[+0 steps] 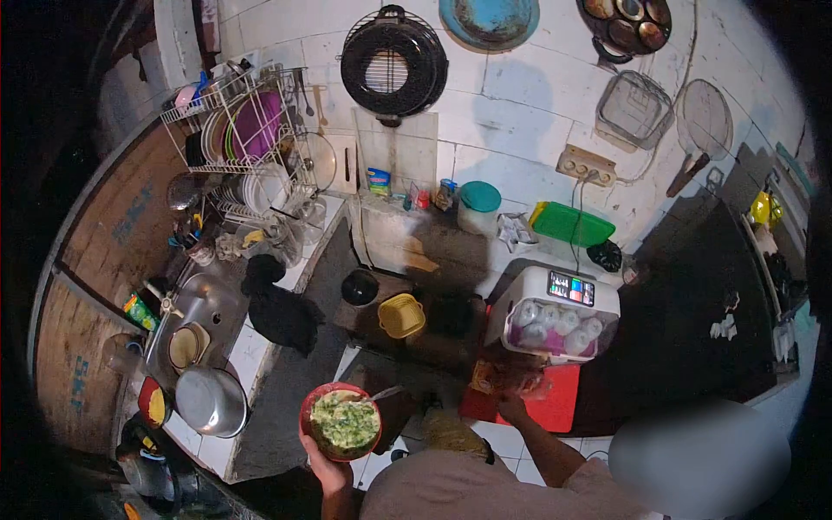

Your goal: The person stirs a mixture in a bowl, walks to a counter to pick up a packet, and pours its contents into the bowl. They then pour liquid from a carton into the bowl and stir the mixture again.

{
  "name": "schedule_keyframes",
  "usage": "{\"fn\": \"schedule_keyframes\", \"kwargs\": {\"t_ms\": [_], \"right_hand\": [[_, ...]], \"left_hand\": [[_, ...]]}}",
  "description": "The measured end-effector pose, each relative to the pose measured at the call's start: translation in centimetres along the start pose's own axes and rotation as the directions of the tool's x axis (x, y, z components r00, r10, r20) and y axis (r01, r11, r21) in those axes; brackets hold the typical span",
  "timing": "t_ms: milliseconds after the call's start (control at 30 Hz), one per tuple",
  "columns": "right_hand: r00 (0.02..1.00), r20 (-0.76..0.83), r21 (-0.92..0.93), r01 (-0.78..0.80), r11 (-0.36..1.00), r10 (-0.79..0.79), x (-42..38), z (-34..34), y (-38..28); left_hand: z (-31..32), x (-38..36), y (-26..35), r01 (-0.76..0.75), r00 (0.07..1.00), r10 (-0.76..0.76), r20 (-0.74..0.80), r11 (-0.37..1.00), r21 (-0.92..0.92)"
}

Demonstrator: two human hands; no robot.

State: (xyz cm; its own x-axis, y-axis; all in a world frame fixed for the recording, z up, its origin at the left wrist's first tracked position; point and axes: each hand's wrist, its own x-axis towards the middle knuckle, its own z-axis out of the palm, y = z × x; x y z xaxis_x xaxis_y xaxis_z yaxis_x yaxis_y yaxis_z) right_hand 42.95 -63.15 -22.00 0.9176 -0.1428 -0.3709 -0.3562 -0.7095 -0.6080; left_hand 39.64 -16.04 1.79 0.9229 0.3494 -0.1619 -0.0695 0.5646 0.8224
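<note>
My left hand (328, 471) is closed around the near left side of a red bowl (303, 426). Chopped pale-green food (345, 421) fills the bowl, and a spoon handle (386, 393) rests over its right rim. My right hand (513, 408) reaches over a red board (559, 406) on the worktop. Its fingers look bent together at the lower edge of clear, crinkled plastic (530, 381) with brownish contents; what they grip is too small and dim to make out. Behind the board stands a white case (530, 284) with bottles inside and a lit display.
A yellow basket (400, 316) and a black bowl (360, 288) sit on the dark surface ahead. To the left are a metal pot (210, 402), a sink (218, 305), a black cloth (282, 312) and a dish rack (234, 130). A blurred oval (700, 459) covers the lower right.
</note>
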Motion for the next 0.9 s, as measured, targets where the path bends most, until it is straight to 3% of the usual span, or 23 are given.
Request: {"fn": "schedule_keyframes", "kwargs": {"t_ms": [67,133,267,300,367,433,467,533,600,667,700,767,800,867,900], "right_hand": [[0.978,-0.176,0.061,0.126,0.99,-0.114,4.7,0.3,-1.5],[0.995,-0.091,0.29,-0.003,0.957,0.031,9.6,-1.1,-6.5],[0.962,-0.226,0.207,0.199,0.958,-0.151,20.4,-5.5,-18.2],[0.969,-0.205,0.195,0.179,0.964,-0.139,24.1,-5.8,-20.6],[0.974,-0.156,0.125,0.185,0.975,-0.165,31.1,-7.3,-25.4],[0.976,-0.133,0.049,0.183,0.982,-0.175,37.7,-8.9,-29.8],[0.979,-0.145,0.029,0.152,0.988,-0.146,41.0,-9.2,-31.6],[0.832,-0.339,-0.374,0.309,0.875,-0.438,51.0,-8.1,-32.2],[0.772,-0.378,-0.289,0.427,0.857,-0.512,52.7,-13.5,-38.3],[0.537,-0.426,-0.487,0.542,0.685,-0.728,60.2,-14.0,-39.0],[0.542,-0.408,-0.483,0.555,0.678,-0.735,60.9,-15.1,-40.4],[0.625,-0.081,-0.779,0.446,0.44,-0.776,60.2,-18.2,-43.3],[0.622,-0.066,-0.778,0.458,0.431,-0.78,61.1,-18.2,-43.5],[0.532,0.047,-0.86,0.452,0.237,-0.846,63.9,-17.8,-43.1],[0.527,0.056,-0.858,0.46,0.229,-0.848,65.0,-17.2,-42.9]], "left_hand": [[0.1,1.1,-0.3,-0.005,0.996,0.011,-0.088,0.998,0.063],[0.5,2.1,-0.3,-0.032,0.993,0.04,-0.11,0.997,0.072],[2.1,4.8,0.2,-0.076,0.979,0.087,-0.185,0.995,0.067],[2.6,5.5,0.2,-0.076,0.96,0.088,-0.266,0.996,0.056],[5.3,7.1,1.1,-0.131,0.953,0.145,-0.267,0.989,0.069],[8.1,8.2,2.4,0.056,0.878,-0.009,-0.478,0.995,0.085],[9.2,9.0,2.6,0.057,0.869,-0.003,-0.495,0.994,0.094],[11.1,11.1,2.9,-0.103,0.874,0.211,-0.438,0.961,0.257],[12.3,13.0,2.8,-0.146,0.86,0.277,-0.429,0.938,0.315],[13.1,14.1,2.6,-0.229,0.845,0.387,-0.37,0.886,0.404],[13.3,14.6,2.4,-0.22,0.836,0.388,-0.389,0.885,0.41],[13.0,15.1,1.6,-0.186,0.815,0.338,-0.47,0.922,0.34],[12.6,15.2,1.1,-0.173,0.804,0.312,-0.506,0.937,0.302],[11.6,15.4,0.3,-0.156,0.782,0.258,-0.567,0.962,0.223],[11.1,15.4,-0.2,-0.148,0.772,0.228,-0.594,0.972,0.181]]}}
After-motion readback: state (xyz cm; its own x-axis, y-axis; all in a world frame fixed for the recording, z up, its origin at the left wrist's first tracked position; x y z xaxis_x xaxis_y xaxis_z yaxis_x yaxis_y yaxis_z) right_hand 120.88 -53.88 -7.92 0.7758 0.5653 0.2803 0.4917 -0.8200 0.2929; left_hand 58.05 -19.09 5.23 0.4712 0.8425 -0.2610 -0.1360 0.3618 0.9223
